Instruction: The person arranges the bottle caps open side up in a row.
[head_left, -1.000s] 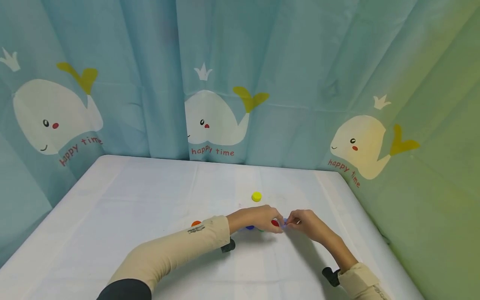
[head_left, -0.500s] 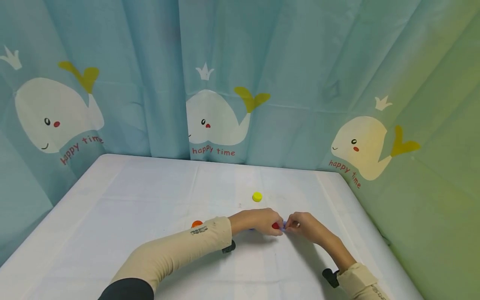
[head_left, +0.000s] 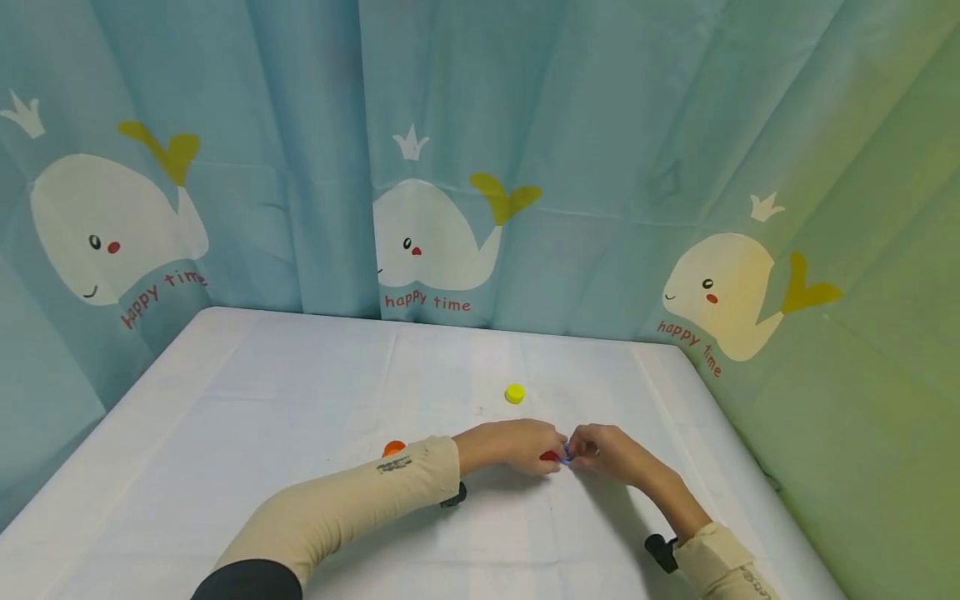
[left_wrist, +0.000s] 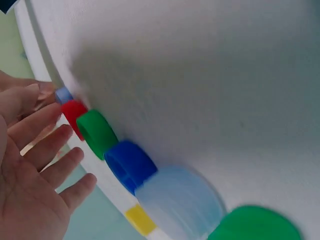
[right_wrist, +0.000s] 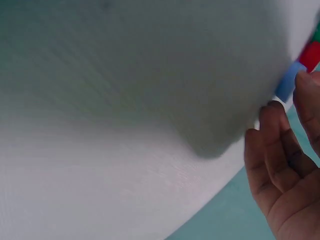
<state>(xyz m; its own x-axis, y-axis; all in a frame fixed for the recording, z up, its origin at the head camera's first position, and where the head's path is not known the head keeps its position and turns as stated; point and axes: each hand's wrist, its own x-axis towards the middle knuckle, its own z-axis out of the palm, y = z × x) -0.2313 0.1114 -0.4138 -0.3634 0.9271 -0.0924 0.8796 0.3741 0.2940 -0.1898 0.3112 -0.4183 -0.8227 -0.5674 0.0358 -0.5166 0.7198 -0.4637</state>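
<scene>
Plastic bottle caps stand in a line on the white table. In the left wrist view the line runs from a light blue cap (left_wrist: 63,95) through a red cap (left_wrist: 74,117), a green cap (left_wrist: 97,134) and a dark blue cap (left_wrist: 131,165) to a larger translucent cap (left_wrist: 182,202) and a big green cap (left_wrist: 255,225). My left hand (head_left: 517,446) is beside the red cap, its fingers loosely extended and spread. My right hand (head_left: 611,450) pinches the light blue cap at the line's right end, thumb tip against it in the right wrist view.
A yellow cap (head_left: 514,393) lies farther back on the table (head_left: 300,383). Partly behind the left sleeve (head_left: 360,500) is an orange cap (head_left: 394,448). A blue-green curtain (head_left: 600,167) with whales hangs behind the table's far edge.
My left hand has shifted slightly down and left beside the red cap, covering more of the line. The right hand has edged slightly left with the light blue cap. The yellow and orange caps stay put.
</scene>
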